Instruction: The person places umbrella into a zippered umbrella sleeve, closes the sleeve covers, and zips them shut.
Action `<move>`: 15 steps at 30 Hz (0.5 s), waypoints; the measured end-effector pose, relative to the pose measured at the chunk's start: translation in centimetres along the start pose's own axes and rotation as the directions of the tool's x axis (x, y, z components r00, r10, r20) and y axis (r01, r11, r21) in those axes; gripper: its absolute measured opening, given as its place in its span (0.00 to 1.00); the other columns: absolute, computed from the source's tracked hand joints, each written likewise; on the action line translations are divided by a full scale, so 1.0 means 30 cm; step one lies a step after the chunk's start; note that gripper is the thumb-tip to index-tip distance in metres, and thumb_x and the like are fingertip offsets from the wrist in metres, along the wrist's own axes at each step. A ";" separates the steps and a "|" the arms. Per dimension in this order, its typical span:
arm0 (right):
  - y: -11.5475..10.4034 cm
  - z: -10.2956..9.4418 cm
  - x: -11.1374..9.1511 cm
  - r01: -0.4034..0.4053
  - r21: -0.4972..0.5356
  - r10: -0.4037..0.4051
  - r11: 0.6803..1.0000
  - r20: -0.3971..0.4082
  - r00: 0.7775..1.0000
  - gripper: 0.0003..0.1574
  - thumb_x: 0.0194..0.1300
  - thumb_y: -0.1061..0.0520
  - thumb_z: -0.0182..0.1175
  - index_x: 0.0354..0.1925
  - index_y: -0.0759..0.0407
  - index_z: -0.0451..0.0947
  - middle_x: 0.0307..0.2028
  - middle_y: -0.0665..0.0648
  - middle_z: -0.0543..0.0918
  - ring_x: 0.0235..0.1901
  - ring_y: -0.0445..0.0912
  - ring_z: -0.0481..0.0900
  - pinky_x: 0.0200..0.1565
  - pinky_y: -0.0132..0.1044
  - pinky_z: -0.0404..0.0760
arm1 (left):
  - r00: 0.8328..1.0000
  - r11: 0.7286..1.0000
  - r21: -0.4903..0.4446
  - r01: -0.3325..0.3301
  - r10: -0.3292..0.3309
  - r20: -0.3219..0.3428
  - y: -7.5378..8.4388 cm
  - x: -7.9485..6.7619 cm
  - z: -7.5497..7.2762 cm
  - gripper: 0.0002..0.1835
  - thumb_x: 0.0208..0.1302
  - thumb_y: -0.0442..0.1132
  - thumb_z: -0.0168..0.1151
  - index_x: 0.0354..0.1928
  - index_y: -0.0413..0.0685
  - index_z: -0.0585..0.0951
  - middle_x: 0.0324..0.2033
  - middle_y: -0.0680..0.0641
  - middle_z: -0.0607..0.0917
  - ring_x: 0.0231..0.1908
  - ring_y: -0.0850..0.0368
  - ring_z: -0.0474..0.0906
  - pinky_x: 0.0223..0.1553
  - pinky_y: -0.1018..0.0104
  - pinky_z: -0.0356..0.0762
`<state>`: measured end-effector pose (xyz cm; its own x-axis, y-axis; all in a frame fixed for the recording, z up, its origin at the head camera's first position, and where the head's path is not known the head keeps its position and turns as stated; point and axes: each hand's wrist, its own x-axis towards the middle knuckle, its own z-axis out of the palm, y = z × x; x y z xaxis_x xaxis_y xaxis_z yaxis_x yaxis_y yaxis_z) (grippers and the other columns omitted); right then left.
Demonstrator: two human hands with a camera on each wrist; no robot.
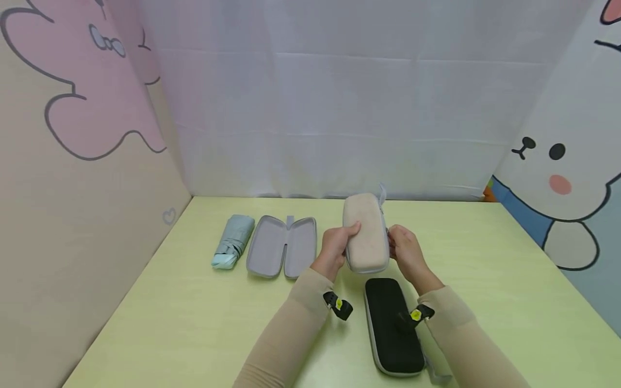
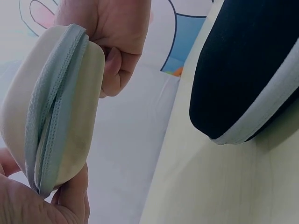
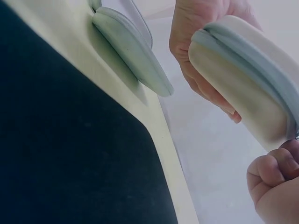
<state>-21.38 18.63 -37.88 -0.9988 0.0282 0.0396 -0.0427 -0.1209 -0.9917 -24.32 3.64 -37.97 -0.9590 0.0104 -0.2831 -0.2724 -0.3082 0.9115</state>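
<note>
A cream zip case point(image 1: 366, 234) with a pale blue zip band is held up above the table. My left hand point(image 1: 335, 245) grips its left side, the thumb across the front face. At the case's right edge is my right hand point(image 1: 407, 250), fingers curled. In the right wrist view those fingers pinch at a small metal zip pull point(image 3: 297, 136), mostly hidden by the fingertips. A light blue loop strap point(image 1: 383, 193) sticks up from the case's top corner. The left wrist view shows a narrow gap along part of the zip band point(image 2: 51, 112).
A black case point(image 1: 393, 328) with a grey edge lies below the hands, a grey strap point(image 1: 439, 373) by its lower right. Left of the hands an opened grey case point(image 1: 264, 248) lies spread flat, beside a folded light blue umbrella point(image 1: 235, 237). A white curtain point(image 1: 339, 108) hangs behind the table.
</note>
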 end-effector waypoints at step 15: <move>0.012 -0.004 -0.011 0.008 -0.034 -0.008 0.999 0.009 1.000 0.20 0.71 0.61 0.37 0.20 0.59 0.56 0.16 0.50 0.62 0.16 0.39 0.64 0.19 0.30 0.67 | 1.000 1.000 -0.010 0.017 -0.017 -0.015 -0.005 -0.007 0.004 0.19 0.54 0.42 0.69 0.41 0.34 0.79 0.33 0.44 0.83 0.33 0.55 0.80 0.39 0.61 0.78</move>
<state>-21.06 18.70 -38.26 -0.9986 0.0205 0.0484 -0.0500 -0.0866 -0.9950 -24.09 3.80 -37.99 -0.9529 0.0017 -0.3033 -0.2881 -0.3176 0.9034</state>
